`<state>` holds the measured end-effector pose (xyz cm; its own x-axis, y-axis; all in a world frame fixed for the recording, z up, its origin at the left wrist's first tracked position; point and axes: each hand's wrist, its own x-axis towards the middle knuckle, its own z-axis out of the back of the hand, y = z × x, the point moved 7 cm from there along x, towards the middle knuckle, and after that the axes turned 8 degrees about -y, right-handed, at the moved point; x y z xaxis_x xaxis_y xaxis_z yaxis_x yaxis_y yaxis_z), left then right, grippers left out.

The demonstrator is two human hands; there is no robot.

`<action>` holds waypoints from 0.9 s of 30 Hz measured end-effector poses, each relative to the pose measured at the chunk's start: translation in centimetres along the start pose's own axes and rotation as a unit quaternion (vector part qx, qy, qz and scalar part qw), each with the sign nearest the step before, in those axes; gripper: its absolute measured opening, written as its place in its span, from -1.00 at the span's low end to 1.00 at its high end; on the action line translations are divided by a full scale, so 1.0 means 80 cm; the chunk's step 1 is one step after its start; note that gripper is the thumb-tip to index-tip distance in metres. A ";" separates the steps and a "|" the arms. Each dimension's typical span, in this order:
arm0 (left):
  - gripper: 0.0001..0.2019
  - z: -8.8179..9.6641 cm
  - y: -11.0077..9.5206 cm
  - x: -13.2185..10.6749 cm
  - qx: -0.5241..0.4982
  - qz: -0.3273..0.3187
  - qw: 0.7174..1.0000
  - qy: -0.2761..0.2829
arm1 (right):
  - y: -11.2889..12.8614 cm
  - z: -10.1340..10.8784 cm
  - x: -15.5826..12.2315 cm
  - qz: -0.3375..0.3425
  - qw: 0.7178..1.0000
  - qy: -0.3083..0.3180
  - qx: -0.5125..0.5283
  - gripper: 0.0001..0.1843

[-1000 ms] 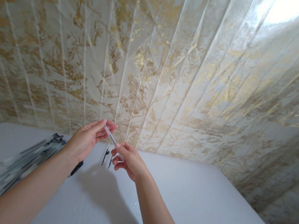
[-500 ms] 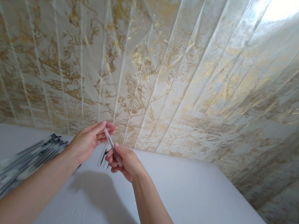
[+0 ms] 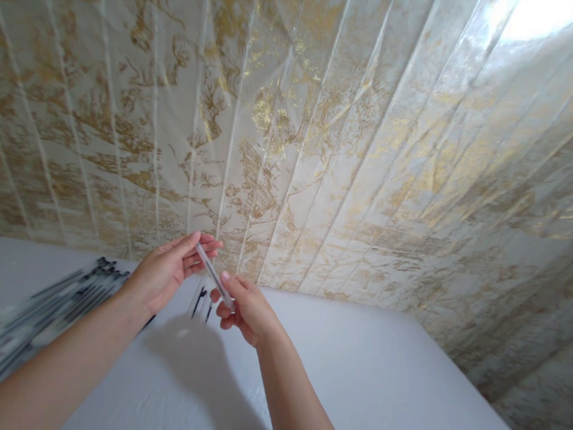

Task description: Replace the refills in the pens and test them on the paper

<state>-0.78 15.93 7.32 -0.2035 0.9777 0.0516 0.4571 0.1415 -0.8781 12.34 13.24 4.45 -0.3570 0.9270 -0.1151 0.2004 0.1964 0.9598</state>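
A slim, translucent pen (image 3: 214,275) slants between my two hands above the white table. My left hand (image 3: 174,265) pinches its upper end with the thumb against the fingers, the fingertips reaching past it to the right. Around the lower end my right hand (image 3: 246,305) is closed, thumb on top and fingers curled below. Just behind the hands lie clear pens with dark parts (image 3: 199,301) on the table, partly covered. Whether the held pen has a cap cannot be made out.
A blurred heap of pens (image 3: 76,297), clear with dark tips, spreads over the left of the white table (image 3: 377,383), partly behind my left forearm. A shiny, gold-patterned sheet (image 3: 275,120) with creases rises behind the table and along its right side.
My right hand has shifted slightly right and its fingers have loosened a little along the pen. The pens behind show more. My left hand has moved slightly left.
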 end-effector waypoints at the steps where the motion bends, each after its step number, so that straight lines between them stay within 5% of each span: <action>1: -0.65 0.000 0.000 0.000 0.000 0.003 1.000 -0.003 | -0.001 -0.004 -0.001 -0.007 1.000 0.023 -0.005 -0.52; 3: -0.66 -0.001 0.001 0.000 0.000 0.007 1.000 -0.007 | -0.001 -0.008 -0.002 -0.007 0.999 0.043 -0.011 -0.51; 8: -0.67 -0.003 0.000 0.000 0.002 -0.001 1.000 -0.002 | 0.003 0.003 0.000 0.029 0.999 -0.042 -0.006 -0.49; 13: -0.70 0.000 0.002 0.001 -0.001 0.006 1.000 -0.009 | 0.000 -0.006 -0.003 0.000 1.000 0.010 -0.030 -0.53; 18: -0.71 -0.002 0.002 -0.001 0.005 0.006 1.000 -0.012 | 0.004 0.001 -0.001 0.027 0.999 -0.043 -0.019 -0.57; 22: -0.72 0.001 0.003 0.000 0.004 0.009 1.000 -0.021 | 0.000 -0.005 0.000 0.014 0.999 -0.007 -0.028 -0.53; 27: -0.75 0.003 0.003 0.003 -0.003 0.003 1.000 -0.020 | 0.003 0.009 0.003 0.042 0.996 -0.074 -0.004 -0.51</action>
<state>-0.93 16.13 7.03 -0.2360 0.9714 0.0270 0.4627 0.1368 -0.8759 12.91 13.75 4.46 -0.2008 0.9772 -0.0692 0.2166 0.1132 0.9697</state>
